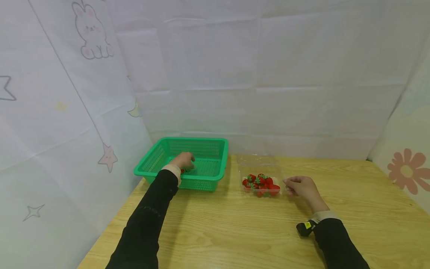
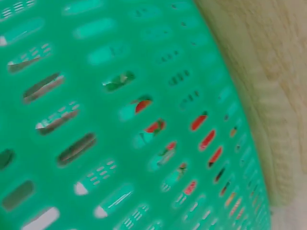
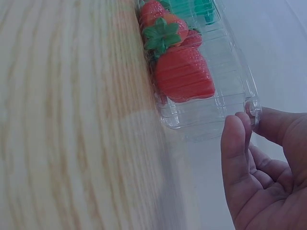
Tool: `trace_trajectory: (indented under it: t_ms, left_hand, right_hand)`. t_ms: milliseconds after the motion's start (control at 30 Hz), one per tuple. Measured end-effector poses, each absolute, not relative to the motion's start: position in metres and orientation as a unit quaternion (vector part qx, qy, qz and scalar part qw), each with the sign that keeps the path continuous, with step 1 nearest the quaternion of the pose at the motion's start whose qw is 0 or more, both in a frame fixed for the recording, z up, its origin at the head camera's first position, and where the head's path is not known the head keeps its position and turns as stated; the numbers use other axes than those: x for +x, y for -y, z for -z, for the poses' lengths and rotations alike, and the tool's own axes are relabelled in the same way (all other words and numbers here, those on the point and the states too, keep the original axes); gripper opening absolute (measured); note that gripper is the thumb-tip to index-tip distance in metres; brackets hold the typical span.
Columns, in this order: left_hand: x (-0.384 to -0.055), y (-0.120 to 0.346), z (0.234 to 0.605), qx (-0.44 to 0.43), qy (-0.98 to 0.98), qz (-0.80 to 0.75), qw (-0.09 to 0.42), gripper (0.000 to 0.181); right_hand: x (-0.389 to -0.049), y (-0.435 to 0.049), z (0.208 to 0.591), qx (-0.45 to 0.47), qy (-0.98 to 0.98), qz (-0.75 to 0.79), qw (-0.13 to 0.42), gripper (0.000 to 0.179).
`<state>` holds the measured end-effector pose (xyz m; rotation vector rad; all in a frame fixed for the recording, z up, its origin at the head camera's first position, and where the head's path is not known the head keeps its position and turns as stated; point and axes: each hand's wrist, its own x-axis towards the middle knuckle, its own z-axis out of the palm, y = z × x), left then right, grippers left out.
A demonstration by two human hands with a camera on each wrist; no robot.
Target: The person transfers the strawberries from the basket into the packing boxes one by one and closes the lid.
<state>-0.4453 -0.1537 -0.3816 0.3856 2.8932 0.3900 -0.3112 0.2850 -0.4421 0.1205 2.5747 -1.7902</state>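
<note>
My left hand [image 1: 184, 160] reaches down into a green plastic basket [image 1: 221, 158] at the left, its fingers bent above the basket floor. Partly hidden under that hand is a red strawberry [image 1: 182, 171]. Whether the fingers hold anything cannot be made out. Through the basket's slots, the left wrist view shows bits of red strawberry [image 2: 207, 139] and green leaf. A clear plastic clamshell box [image 3: 228, 91], lid raised at the back, stands right of the basket with several strawberries [image 1: 260, 181] inside. My right hand [image 1: 304, 188] pinches the rim at the box's right end between thumb and fingers.
Both containers stand on a light wooden table [image 1: 215, 228]. A white printed cloth [image 1: 268, 74] hangs behind and at the sides, close to the basket's back and left. A small black device [image 1: 305, 228] is strapped on the right wrist.
</note>
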Motion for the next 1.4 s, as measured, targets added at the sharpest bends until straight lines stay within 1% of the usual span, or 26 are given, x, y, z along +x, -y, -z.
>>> trace_trajectory:
  t_ms: [100, 233, 333, 533, 700, 800, 1033, 1233, 1400]
  left_hand:
    - [-0.450, 0.156, 0.389, 0.118, -0.975, -0.138, 0.124, 0.046]
    - [-0.455, 0.159, 0.397, 0.107, -0.972, -0.150, 0.146, 0.046]
    - [-0.456, 0.159, 0.399, 0.110, -0.971, -0.148, 0.153, 0.046]
    - [-0.446, 0.158, 0.396, 0.118, -0.971, -0.116, 0.170, 0.045]
    - [-0.443, 0.159, 0.396, 0.127, -0.970, -0.095, 0.183, 0.037]
    - [-0.443, 0.159, 0.397, 0.133, -0.970, -0.084, 0.187, 0.032]
    - [-0.446, 0.160, 0.399, 0.135, -0.972, -0.080, 0.175, 0.031]
    - [-0.450, 0.159, 0.401, 0.132, -0.972, -0.082, 0.175, 0.028]
    - [-0.451, 0.159, 0.400, 0.132, -0.974, -0.099, 0.156, 0.029]
  right_hand:
    - [-0.311, -0.285, 0.443, 0.039, -0.821, 0.570, 0.002, 0.042]
    - [-0.312, -0.285, 0.443, 0.039, -0.821, 0.569, 0.003, 0.042]
    - [-0.312, -0.285, 0.443, 0.039, -0.822, 0.567, 0.002, 0.042]
    - [-0.310, -0.285, 0.441, 0.035, -0.825, 0.564, 0.002, 0.043]
    - [-0.309, -0.285, 0.440, 0.035, -0.826, 0.562, 0.001, 0.043]
    - [-0.310, -0.285, 0.441, 0.037, -0.826, 0.562, 0.002, 0.044]
    - [-0.311, -0.286, 0.442, 0.041, -0.823, 0.566, 0.005, 0.045]
    - [-0.312, -0.286, 0.443, 0.046, -0.821, 0.569, 0.006, 0.044]
    - [-0.312, -0.286, 0.444, 0.043, -0.822, 0.567, 0.007, 0.043]
